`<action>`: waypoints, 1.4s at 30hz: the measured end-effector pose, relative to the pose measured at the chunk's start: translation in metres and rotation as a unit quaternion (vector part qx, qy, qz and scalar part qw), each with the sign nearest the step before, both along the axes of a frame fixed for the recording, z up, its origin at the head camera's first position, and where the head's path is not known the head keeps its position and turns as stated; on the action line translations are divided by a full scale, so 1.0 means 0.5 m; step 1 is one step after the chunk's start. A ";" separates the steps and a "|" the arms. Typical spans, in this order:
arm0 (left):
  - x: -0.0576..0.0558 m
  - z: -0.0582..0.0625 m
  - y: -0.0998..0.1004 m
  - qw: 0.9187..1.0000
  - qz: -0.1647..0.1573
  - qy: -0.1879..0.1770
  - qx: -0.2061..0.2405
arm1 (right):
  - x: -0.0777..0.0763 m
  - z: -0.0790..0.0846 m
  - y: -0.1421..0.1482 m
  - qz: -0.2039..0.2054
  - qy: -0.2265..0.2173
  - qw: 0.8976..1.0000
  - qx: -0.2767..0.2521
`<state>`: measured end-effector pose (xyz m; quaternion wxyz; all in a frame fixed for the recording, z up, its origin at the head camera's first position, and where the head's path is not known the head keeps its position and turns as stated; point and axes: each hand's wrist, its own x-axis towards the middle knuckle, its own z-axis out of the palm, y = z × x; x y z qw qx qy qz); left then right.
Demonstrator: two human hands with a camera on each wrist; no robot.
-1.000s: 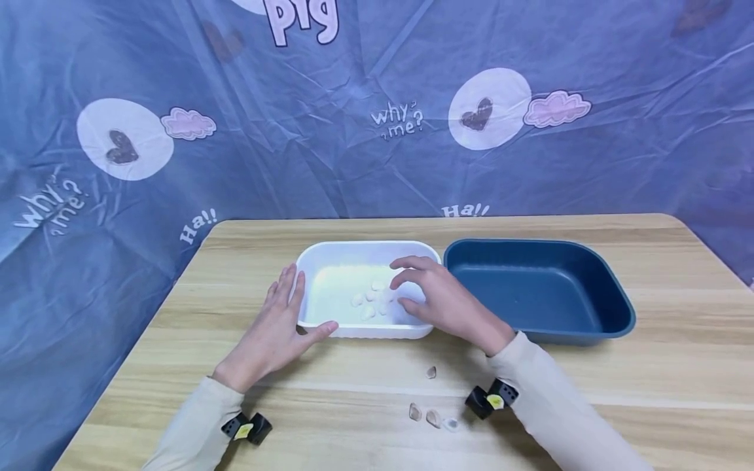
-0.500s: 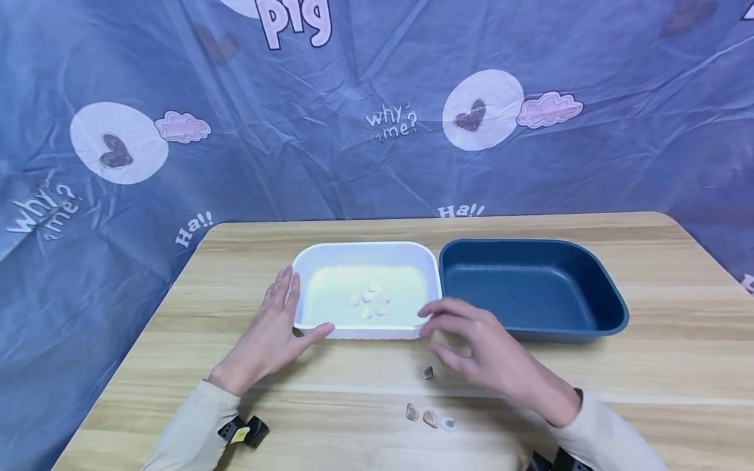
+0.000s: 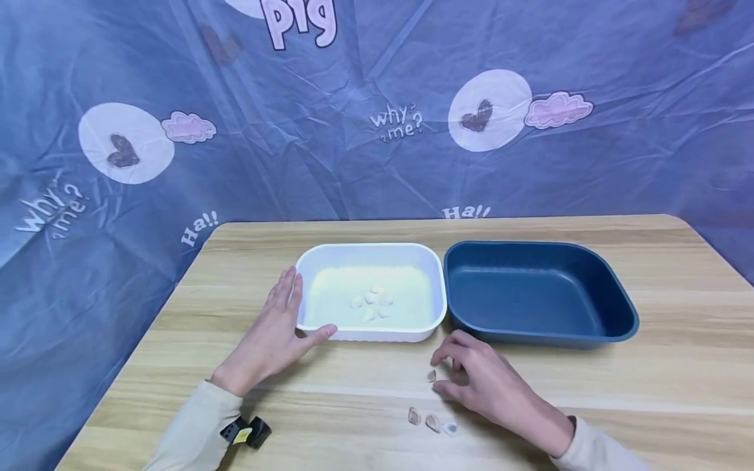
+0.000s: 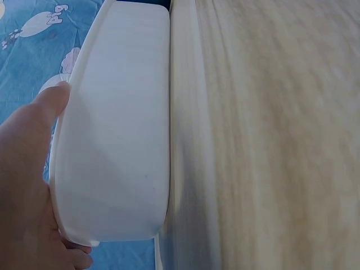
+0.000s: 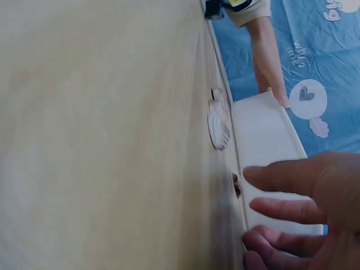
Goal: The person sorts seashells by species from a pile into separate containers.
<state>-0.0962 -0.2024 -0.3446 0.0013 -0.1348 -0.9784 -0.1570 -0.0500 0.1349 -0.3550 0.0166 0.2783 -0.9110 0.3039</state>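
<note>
My left hand (image 3: 268,337) rests at the near left corner of a white plastic basin (image 3: 371,332). Its fingers lie straight along the left side, and the thumb touches the front rim, as the left wrist view also shows. Several pale shells (image 3: 370,298) lie on the basin's floor. In front of the basin, my right hand (image 3: 489,379) hovers low over the table, thumb and fingers spread on either side of a small brown shell (image 3: 432,376) without gripping it. Nearer me are two brownish shells (image 3: 415,415) and a whitish one (image 3: 450,428); the right wrist view shows a striped shell (image 5: 218,132).
A dark blue basin (image 3: 538,339) stands right beside the white one, with nothing seen inside. Both are on a wood-grain table (image 3: 677,392). Behind the table's far edge hangs a blue printed cloth (image 3: 330,157).
My right hand has moved from over the white basin back toward me, down to the small brown shell on the table. The left hand has stayed at the basin's corner.
</note>
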 end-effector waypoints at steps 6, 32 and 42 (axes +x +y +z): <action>0.008 0.001 -0.004 1.000 -0.001 -0.002 0.000 | 0.008 -0.012 -0.003 -0.025 -0.010 1.000 0.012; -0.004 0.013 0.006 1.000 -0.003 -0.002 0.002 | 0.001 -0.034 -0.004 0.026 0.095 0.995 -0.032; -0.001 0.005 0.004 1.000 -0.001 -0.005 0.007 | -0.001 -0.027 -0.002 0.058 0.094 0.993 -0.040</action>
